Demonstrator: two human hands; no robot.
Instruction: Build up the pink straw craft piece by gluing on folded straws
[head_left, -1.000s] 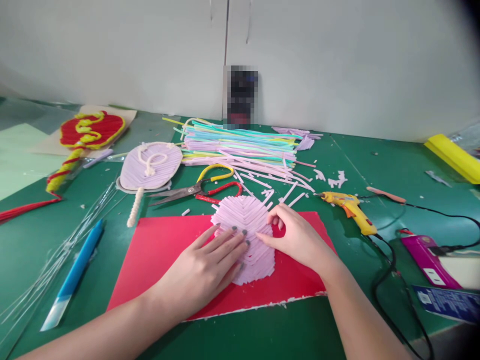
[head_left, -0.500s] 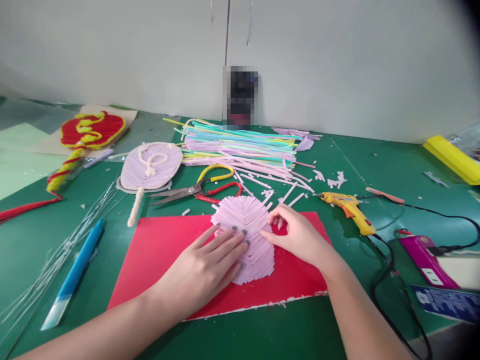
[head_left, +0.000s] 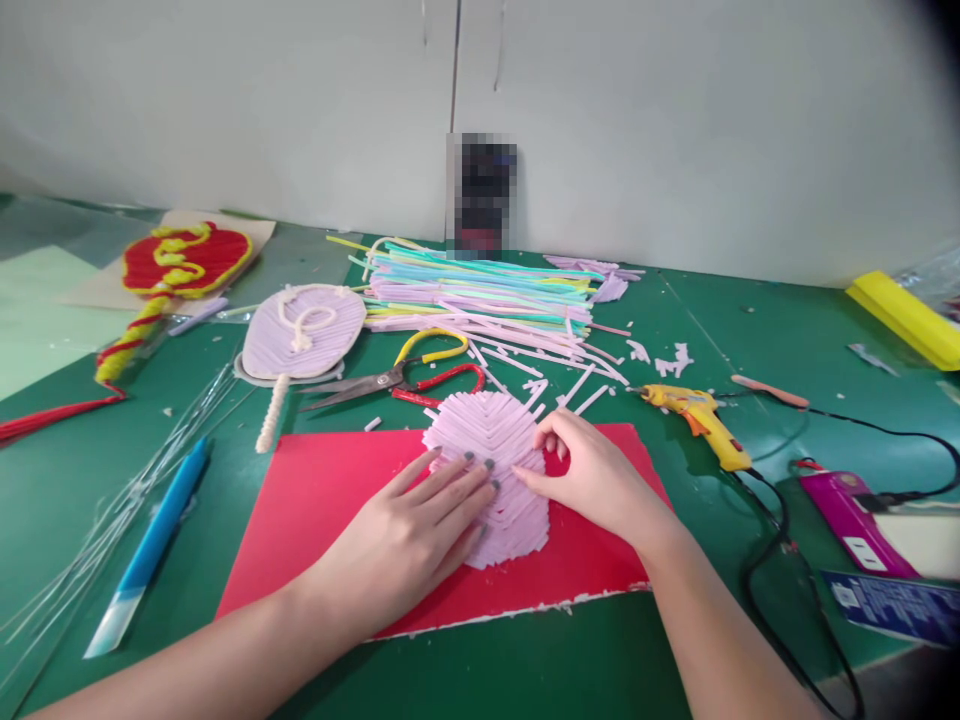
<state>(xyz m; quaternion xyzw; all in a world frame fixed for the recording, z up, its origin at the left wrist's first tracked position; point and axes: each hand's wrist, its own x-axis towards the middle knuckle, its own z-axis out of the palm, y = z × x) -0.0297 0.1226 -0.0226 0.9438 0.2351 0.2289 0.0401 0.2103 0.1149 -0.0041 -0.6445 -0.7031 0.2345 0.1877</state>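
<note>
A lilac panel of pipe cleaners laid in a V pattern [head_left: 487,425] lies on a red sheet of card [head_left: 300,510]. My left hand [head_left: 420,525] rests flat across the panel's left and middle part, fingers stretched out and slightly spread. At the panel's right edge is my right hand [head_left: 592,470], its fingers curled against the edge and the thumb pressing on the top face. The underside of the panel is hidden. Just beyond it lie scissors [head_left: 401,378] with one yellow and one red handle, blades spread.
Behind is a bundle of coloured pipe cleaners [head_left: 480,295] with cut scraps. A lilac fan shape [head_left: 304,335] and a red-and-yellow fan [head_left: 187,265] lie left, near a blue-handled cutter [head_left: 161,530]. A yellow glue gun [head_left: 701,415] and a magenta power strip [head_left: 855,520] sit right, with black cables.
My right thumb has slid slightly left over the panel, and the right hand has shifted a little. My left hand stays in place.
</note>
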